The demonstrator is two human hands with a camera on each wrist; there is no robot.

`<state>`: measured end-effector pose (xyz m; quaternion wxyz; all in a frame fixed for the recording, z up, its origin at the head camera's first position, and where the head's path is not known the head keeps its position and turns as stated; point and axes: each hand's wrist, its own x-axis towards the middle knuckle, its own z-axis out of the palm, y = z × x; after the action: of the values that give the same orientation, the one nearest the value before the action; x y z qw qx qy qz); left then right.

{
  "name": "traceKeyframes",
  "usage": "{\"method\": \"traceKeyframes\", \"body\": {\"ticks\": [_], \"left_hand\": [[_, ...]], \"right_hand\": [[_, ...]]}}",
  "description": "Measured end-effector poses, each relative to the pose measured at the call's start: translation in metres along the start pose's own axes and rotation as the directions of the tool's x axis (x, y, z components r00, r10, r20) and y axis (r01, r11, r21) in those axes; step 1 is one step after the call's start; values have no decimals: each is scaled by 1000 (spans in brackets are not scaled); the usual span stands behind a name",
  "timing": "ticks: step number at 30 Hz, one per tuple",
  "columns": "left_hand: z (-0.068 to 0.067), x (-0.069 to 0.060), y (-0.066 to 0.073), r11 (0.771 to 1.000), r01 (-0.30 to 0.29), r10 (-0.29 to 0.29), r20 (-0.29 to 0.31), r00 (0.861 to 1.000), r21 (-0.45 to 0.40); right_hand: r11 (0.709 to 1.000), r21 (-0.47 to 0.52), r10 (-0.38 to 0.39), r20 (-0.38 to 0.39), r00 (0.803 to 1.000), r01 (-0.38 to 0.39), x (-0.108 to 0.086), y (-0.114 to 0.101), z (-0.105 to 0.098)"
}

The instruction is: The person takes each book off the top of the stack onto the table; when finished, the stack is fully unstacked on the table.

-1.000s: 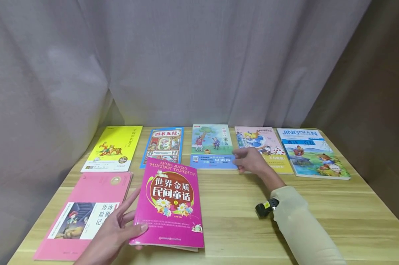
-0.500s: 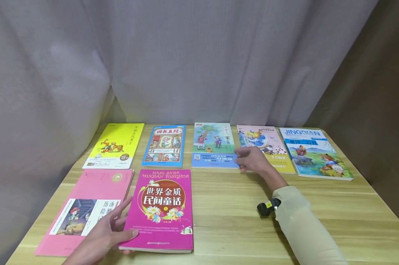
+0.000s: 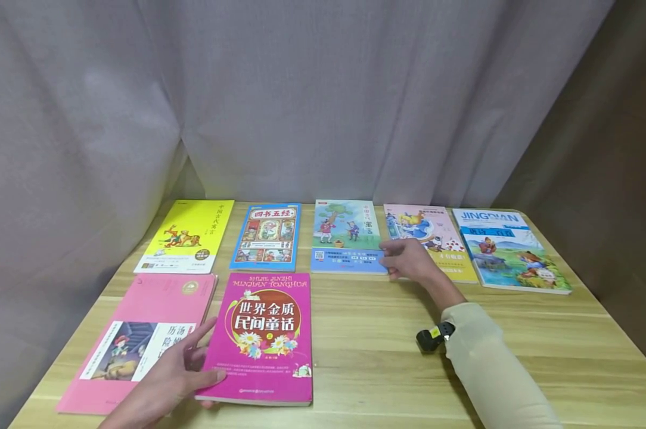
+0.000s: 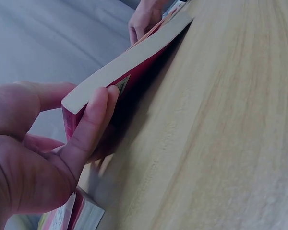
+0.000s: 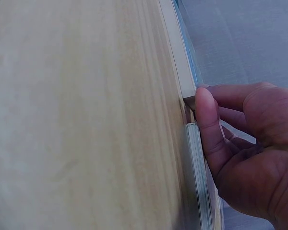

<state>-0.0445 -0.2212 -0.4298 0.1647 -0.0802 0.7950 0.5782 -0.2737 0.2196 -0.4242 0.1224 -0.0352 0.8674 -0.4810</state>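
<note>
My left hand pinches the lower left corner of a magenta paperback storybook, thumb on the cover and fingers underneath. In the left wrist view the magenta book's page edge slants: the held side is raised off the table while the far side is down on it. At the back row, my right hand holds the lower right corner of a green-and-blue paperback book, which lies flat. The right wrist view has thumb and forefinger at that corner; a neighbouring book's page edge is just below the thumb.
Along the back of the wooden table lie a yellow book, a blue book, a pink-and-yellow book and a landscape-covered book. A pink book lies front left. A grey curtain hangs behind.
The magenta book has come down and slightly left, from being held up over the blue book's lower part to lying mostly lowered in front of it. My right hand stays at its corner.
</note>
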Motion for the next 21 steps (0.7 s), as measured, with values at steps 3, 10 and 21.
{"method": "traceKeyframes", "body": {"ticks": [3, 10, 21], "left_hand": [[1, 1, -1, 1000, -28, 28, 5, 1000, 7], [3, 2, 3, 997, -11, 13, -15, 1000, 77], [-4, -8, 19, 963, 63, -57, -30, 998, 263]], "right_hand": [[1000, 4, -3, -1, 1000, 3, 0, 0, 0], [1000, 3, -7, -3, 1000, 7, 0, 0, 0], [1000, 4, 13, -9, 1000, -13, 1, 0, 2]]}}
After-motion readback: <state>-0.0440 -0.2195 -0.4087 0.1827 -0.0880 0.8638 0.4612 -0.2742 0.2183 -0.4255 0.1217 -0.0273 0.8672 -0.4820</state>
